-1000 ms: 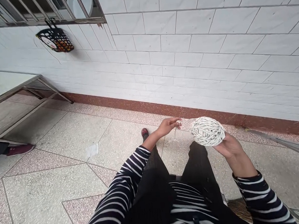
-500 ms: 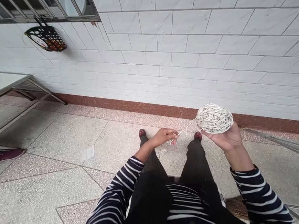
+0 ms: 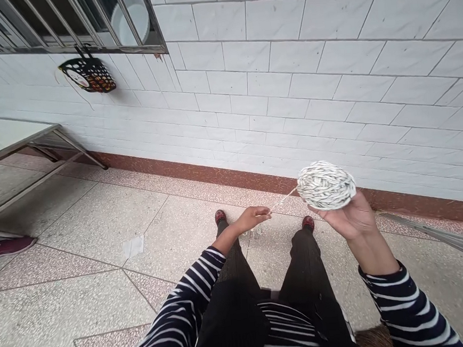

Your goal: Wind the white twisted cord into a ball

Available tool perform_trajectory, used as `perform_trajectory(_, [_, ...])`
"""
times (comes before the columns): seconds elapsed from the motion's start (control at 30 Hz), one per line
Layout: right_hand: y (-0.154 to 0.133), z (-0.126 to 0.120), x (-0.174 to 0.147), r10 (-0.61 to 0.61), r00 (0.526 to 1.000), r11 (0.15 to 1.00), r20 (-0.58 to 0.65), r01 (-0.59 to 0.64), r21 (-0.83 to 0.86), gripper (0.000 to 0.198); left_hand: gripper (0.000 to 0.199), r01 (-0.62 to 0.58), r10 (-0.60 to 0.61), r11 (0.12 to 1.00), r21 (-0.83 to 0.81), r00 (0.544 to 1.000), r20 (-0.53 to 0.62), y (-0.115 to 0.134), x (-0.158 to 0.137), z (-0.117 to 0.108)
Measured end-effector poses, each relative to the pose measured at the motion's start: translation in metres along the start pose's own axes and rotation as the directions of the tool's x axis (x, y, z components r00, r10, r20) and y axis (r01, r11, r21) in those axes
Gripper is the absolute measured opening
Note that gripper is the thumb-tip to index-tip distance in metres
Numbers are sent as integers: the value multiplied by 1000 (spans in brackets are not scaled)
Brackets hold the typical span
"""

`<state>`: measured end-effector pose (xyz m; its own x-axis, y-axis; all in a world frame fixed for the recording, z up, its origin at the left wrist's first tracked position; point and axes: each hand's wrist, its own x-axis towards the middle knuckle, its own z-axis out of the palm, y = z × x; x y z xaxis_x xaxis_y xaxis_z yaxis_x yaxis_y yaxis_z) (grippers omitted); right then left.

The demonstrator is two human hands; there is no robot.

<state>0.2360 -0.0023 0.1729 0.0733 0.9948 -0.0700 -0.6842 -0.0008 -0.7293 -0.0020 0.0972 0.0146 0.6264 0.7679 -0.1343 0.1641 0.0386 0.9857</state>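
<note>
Right hand is cupping yarn ball, fingers spread around it, partly hidden. Left of ball, left hand is pinching strand, fingers closed.

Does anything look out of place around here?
Yes: a flat white scrap, perhaps paper, lies on the floor left of the person's left shoe, as if dropped. The cord ball in the right hand looks tidy.

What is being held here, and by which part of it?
The right hand supports a ball of pale, dark-flecked cord by its underside. The left hand grips the strand running off it, some way from the ball.
</note>
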Motion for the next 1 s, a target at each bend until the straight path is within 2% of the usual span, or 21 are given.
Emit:
perform_trajectory(0.07, [10, 9, 7, 40, 999, 999, 19, -40, -5, 45, 47, 1, 10, 988, -156, 997, 72, 9, 7, 15])
perform_trajectory(0.1, [13, 13, 11, 51, 998, 999, 27, -51, -7, 47, 45, -35, 51, 980, -197, 995, 81, 13, 10, 21])
perform_trajectory(0.2, [14, 21, 16, 30, 999, 1000, 45, -30, -1, 51, 36, -206, 212, 965, -163, 977, 17, 20, 13, 30])
perform_trajectory(0.27, [7, 22, 16, -19, 998, 1000, 53, 18, 15, 49, 40, -242, 241, 965, -101, 970, -28, 16, 9, 25])
perform_trajectory(0.4, [-6, 15, 14, -94, 994, 995, 52, 92, 45, 44, 41, -186, 183, 982, -39, 981, -71, -3, -10, 2])
perform_trajectory(0.53, [6, 8, 16, -34, 999, 999, 20, 34, 1, 43, 33, -123, 136, 986, 116, 984, -113, -10, -20, -10])
perform_trajectory(0.6, [23, 6, 16, 28, 1000, 999, 10, -28, -29, 40, 29, -134, 143, 987, 85, 983, -114, -3, -17, -3])
perform_trajectory(0.67, [41, 5, 15, 95, 995, 994, 17, -94, -57, 37, 39, -186, 185, 983, 7, 977, -109, 8, -10, 9])
perform_trajectory(0.7, [48, 5, 14, 120, 993, 991, 24, -118, -69, 35, 37, -206, 204, 978, -3, 972, -119, 14, -6, 16])
perform_trajectory(0.8, [59, 3, 11, 145, 989, 986, 38, -141, -93, 33, 22, -205, 213, 976, 70, 967, -142, 24, 0, 32])
perform_trajectory(0.9, [47, 1, 9, 89, 996, 993, 9, -88, -82, 32, 33, -192, 198, 976, 100, 978, -62, 21, -8, 36])
perform_trajectory(1.0, [21, 0, 8, 3, 1000, 998, -11, -4, -59, 36, 36, -176, 179, 981, 81, 983, -30, 11, -21, 29])
